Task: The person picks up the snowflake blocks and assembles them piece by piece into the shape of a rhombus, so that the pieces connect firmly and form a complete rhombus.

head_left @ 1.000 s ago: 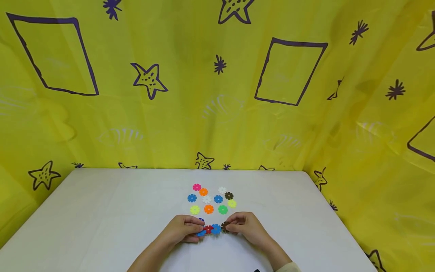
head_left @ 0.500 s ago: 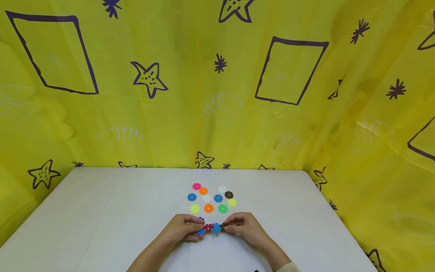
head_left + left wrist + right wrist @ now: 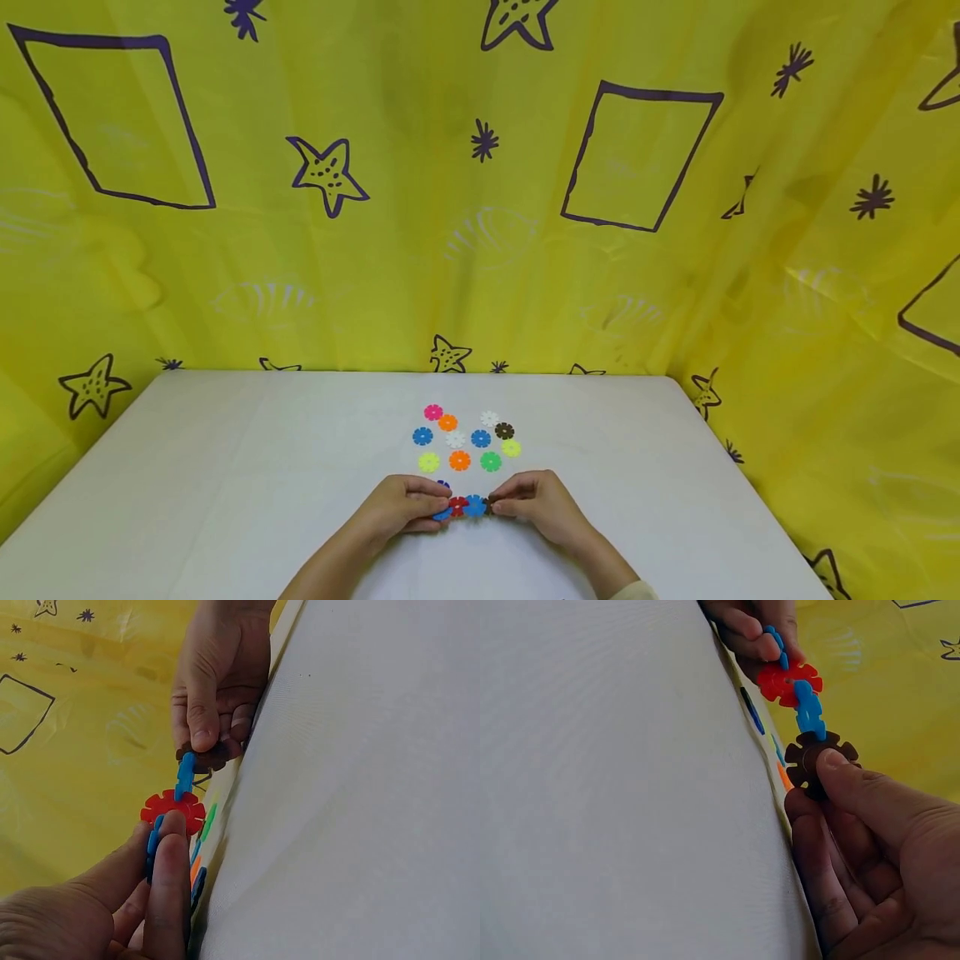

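Snowflake-disc chain runs sideways from your left hand, pinching its leftmost blue disc, to your right hand, pinching its brown disc.

A white table with a rounded far right corner carries a loose cluster of notched, flower-like discs, lying flat near its middle. Farthest left is a pink disc, with an orange disc just beside it on the near right. A blue disc lies at the left edge; a white disc and a second blue disc fill the middle. Far right sit another white disc, a dark brown disc and a yellow disc. The nearer row runs left to right: second yellow disc, second orange disc, green disc. Nearest, a dark blue disc shows only partly.
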Available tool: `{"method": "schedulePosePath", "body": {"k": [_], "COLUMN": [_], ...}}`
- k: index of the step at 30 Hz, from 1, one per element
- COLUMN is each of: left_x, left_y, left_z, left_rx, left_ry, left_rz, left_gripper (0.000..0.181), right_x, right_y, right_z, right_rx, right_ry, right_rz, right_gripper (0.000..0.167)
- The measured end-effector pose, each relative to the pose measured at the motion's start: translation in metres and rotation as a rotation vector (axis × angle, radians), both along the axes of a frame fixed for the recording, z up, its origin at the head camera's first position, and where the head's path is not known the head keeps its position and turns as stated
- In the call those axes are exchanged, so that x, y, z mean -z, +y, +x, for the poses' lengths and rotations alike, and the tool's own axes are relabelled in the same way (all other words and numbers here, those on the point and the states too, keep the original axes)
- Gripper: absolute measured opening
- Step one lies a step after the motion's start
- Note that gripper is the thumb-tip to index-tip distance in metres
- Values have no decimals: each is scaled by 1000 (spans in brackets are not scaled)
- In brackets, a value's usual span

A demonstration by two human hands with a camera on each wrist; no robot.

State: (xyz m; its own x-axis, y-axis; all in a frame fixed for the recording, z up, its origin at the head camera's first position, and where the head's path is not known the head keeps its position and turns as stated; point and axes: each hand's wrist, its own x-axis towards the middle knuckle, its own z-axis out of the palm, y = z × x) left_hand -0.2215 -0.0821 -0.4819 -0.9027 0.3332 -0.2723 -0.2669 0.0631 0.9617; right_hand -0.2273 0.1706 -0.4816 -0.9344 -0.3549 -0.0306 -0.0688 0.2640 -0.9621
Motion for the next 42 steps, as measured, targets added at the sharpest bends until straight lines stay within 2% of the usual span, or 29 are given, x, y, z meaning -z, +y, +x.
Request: {"method": "schedulePosePath", "body": {"k": [5, 12, 17, 22, 26, 29, 34, 39, 42], "left_x": [0, -2, 1, 2, 2, 1, -2, -3, -2], "left_y": [2, 7, 8, 5, 3, 3, 3, 1, 1], "left_z": [2, 4, 3, 3, 2, 2, 2, 0, -1], "left_rx": [-3, -21, -24, 6, 46, 78, 135, 162, 179], "left_ry": [11, 20, 20, 8, 10, 32, 129, 219, 253], "left_rz": [-11, -20, -36, 6, 1, -23, -85, -168, -176], "left_gripper": [28, 19, 17, 18, 18, 19, 22, 24, 24], "right_x": [1, 2, 3, 2, 3, 2, 2, 2, 1], "right_y": [0, -3, -3, -3, -2, -2, -1, -1, -1], "right_z": [0, 1, 2, 3, 1, 0, 0, 1, 2], "right_rx": [15, -19, -18, -5, -8, -18, -29, -31, -30], "right_ry": [0, 4, 21, 11, -15, -42, -54, -58, -66], "right_rz": [1, 14, 39, 26, -4, -39, -61, -59, -67], "right_gripper": [18, 15, 14, 15, 17, 19, 22, 22, 22]}}
